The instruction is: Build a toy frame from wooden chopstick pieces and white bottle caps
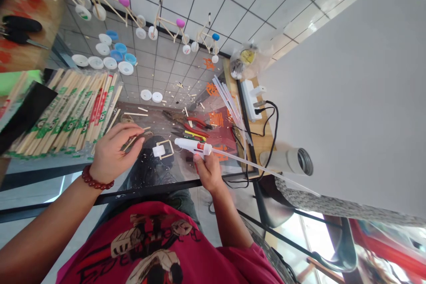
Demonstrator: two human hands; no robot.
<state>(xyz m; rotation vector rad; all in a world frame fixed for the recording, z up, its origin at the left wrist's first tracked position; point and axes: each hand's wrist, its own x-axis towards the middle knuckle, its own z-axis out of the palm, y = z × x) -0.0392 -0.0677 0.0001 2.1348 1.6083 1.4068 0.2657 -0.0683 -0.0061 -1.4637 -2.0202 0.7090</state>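
My right hand [209,169] is wrapped round the handle of a white glue gun [191,145], whose nozzle points left; a long clear glue stick [253,163] sticks out of its back. To the left, my left hand [117,147] pinches a short thin wooden stick [130,143] between thumb and fingers. Between the hands, a small square frame of sticks [171,148] lies on the glass table beside a white block [159,151]. Red-handled pliers [196,122] and a yellow-and-black tool [195,136] rest just beyond the gun.
Wrapped chopsticks [71,115] are piled at the left. Bottle caps [109,63] and several stick models with wheels [181,31] stand farther back. Glue sticks [229,102], a power strip [251,100], black cables [275,128] and a metal bottle [293,160] are at the right.
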